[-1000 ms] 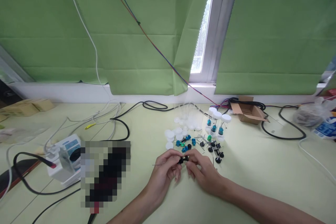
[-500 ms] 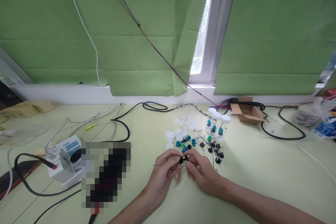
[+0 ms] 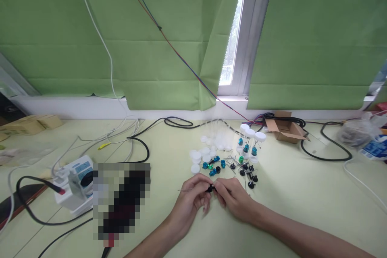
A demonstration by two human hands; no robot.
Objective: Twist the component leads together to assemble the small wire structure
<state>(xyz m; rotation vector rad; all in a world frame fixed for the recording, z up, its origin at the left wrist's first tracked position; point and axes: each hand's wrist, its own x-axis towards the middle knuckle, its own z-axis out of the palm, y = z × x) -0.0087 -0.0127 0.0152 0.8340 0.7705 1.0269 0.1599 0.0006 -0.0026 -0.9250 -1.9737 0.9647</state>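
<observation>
My left hand [image 3: 192, 199] pinches a small black part [image 3: 210, 188] between thumb and fingers. A thin metal rod [image 3: 185, 189] sticks out leftward past that hand. My right hand [image 3: 236, 199] has thumb and fingertips closed on the part's right end, so most of it is covered. Just beyond the fingers lie small blue knob-like parts [image 3: 223, 164], a green one [image 3: 241, 159] and several black pieces with metal pins [image 3: 251, 185]. White round caps [image 3: 195, 169] are clustered behind my left hand.
Clear tubes with white tops [image 3: 260, 137] stand behind the parts, blue pieces inside. Other clear tubes [image 3: 215, 133] stand to their left. An open cardboard box [image 3: 286, 131] is at back right. Cables [image 3: 148, 151] and a white power strip [image 3: 72, 199] occupy the left; a pixelated patch hides something dark.
My right fingers have closed in over the right end of the black part, which showed between the hands before. Both hands have shifted slightly down.
</observation>
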